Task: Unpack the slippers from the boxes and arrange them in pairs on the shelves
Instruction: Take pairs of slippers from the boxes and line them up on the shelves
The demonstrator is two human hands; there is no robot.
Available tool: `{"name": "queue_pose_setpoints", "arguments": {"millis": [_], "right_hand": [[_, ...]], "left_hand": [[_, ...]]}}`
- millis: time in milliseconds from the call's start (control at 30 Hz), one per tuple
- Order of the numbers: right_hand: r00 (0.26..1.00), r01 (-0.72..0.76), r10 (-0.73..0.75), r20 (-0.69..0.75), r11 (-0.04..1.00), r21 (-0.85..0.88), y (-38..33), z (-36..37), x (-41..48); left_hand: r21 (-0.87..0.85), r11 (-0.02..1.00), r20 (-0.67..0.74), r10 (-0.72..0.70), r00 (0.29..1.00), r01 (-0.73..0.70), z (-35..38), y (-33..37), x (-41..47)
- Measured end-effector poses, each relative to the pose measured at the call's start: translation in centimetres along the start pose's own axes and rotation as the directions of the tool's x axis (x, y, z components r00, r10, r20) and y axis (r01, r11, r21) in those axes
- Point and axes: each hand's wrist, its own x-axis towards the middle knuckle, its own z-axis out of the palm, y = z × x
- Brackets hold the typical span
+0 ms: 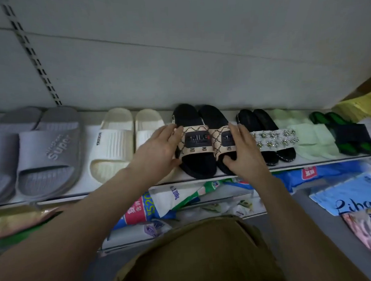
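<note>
Nearest, below the shelf (85, 181), lie packaged goods: one pack (140, 207) printed "520", a white pack (176, 195) marked "3.008kg", and at right a blue bag (350, 195) with script reading "Liban", cut off. The shelf carries six slipper pairs, left to right: grey pair (48, 153) embossed "super", cream pair (115, 147), black pair (202, 160) with beige straps patched "SMILE", jewelled pair (268, 137), pale green pair (306, 140), black-green pair (348, 134). The left hand (159, 145) and right hand (241, 146) press the "SMILE" pair's outer sides, fingers nearly straight, nothing clasped. Farthest: grey back panel (198, 55), one slotted upright (30, 55)
</note>
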Motion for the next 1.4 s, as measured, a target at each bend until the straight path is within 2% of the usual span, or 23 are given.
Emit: {"name": "queue_pose_setpoints", "arguments": {"millis": [133,233,300,533,667,800,867,933,1000,1067,1167,1300,1400], "right_hand": [[0.983,0.115,-0.116,0.141,0.993,0.019,3.0,-0.2,2.4],[0.964,0.162,-0.165,0.211,0.986,0.03,3.9,-0.2,3.9],[0.962,0.176,-0.183,0.204,0.983,0.053,4.4,-0.1,4.3],[0.981,0.161,-0.159,0.114,0.987,-0.011,5.4,0.8,3.5],[0.98,0.138,-0.133,0.145,0.99,-0.025,4.9,0.5,3.2],[0.967,0.169,-0.175,0.183,0.985,0.044,5.6,-0.5,2.2],[0.973,0.196,-0.205,0.103,0.976,0.097,6.8,-1.2,1.2],[0.977,0.21,-0.206,-0.051,0.971,0.118,9.0,-2.0,0.1],[0.979,0.158,-0.14,-0.146,0.98,0.117,12.2,-2.9,-0.7],[0.985,0.082,-0.065,-0.161,0.992,0.1,16.2,-3.9,-0.8],[0.998,0.013,-0.008,-0.064,0.997,0.082,21.6,-5.0,0.4],[0.985,0.111,-0.118,0.123,0.992,0.065,25.2,-5.7,2.9],[0.96,0.183,-0.193,0.203,0.981,0.068,26.2,-5.7,4.8]], "left_hand": [[0.042,0.98,0.17,-0.199,0.965,0.195,2.1,3.9,4.0],[0.099,0.961,0.25,-0.274,0.929,0.256,2.7,4.6,5.8],[0.132,0.951,0.264,-0.305,0.915,0.279,2.6,4.8,6.2],[0.141,0.954,0.253,-0.293,0.922,0.265,3.0,5.4,6.3],[0.171,0.943,0.252,-0.321,0.913,0.285,3.2,5.6,6.8],[0.12,0.951,0.258,-0.308,0.916,0.285,3.5,5.3,6.7],[0.104,0.953,0.251,-0.303,0.919,0.285,3.8,5.7,6.5],[0.094,0.953,0.218,-0.301,0.928,0.287,4.0,6.9,6.4],[0.059,0.968,0.143,-0.248,0.958,0.242,4.4,8.7,6.8],[0.022,0.987,0.056,-0.161,0.985,0.16,5.0,11.2,7.8],[-0.008,0.996,0.0,-0.091,0.996,0.091,6.7,15.3,10.4],[-0.043,0.99,0.067,-0.134,0.989,0.137,9.6,20.2,14.8],[-0.027,0.977,0.137,-0.207,0.969,0.213,11.5,22.1,17.2]]}}
